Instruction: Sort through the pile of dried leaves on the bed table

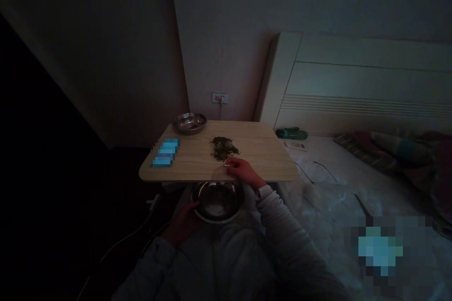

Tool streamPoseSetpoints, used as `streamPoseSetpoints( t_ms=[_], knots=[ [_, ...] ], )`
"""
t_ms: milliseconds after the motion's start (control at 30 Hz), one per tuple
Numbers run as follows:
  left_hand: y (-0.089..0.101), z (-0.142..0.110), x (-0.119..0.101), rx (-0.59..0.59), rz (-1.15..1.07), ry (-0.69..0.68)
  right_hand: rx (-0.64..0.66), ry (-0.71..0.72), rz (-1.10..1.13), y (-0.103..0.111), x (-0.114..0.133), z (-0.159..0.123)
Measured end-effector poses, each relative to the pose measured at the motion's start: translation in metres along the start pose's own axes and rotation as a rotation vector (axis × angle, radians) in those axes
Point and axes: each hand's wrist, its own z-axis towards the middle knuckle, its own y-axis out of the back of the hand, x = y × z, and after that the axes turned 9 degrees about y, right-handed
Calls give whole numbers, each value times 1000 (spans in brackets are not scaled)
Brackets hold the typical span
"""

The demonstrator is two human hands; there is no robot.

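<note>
Your left hand (185,223) clasps the near bowl (215,220) by its rim. Your right hand (243,172) bunches its fingertips at a pale sliver (227,165); cannot tell whether pinched. Dark-green pile (222,147) lies loose on the tabletop (263,150): handling apparently unfinished.

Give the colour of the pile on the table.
The pile looks dark green; see the head view.

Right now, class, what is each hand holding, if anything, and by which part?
The left hand grips the nearer metal bowl by its left rim. Whether the right hand holds anything cannot be told.
</note>
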Motion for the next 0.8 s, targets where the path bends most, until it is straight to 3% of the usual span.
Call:
streamPoseSetpoints(
  t_ms=[100, 267, 367, 500, 800],
  knots=[
    [4, 5, 0, 11, -12, 1, -103, -5, 112, 3, -3, 3],
    [4, 2, 0, 33, -11, 11, -490, 40, 259, 13, -9, 9],
    [3, 2, 0, 53, -5, 3, -626, 48, 306, 16, -14, 11],
    [6, 7, 2, 24, -2, -12, -616, 61, 297, 15, -22, 14],
    [-3, -1, 0, 127, 47, -35, -549, 126, 218, 12, -31, 17]
  ],
)
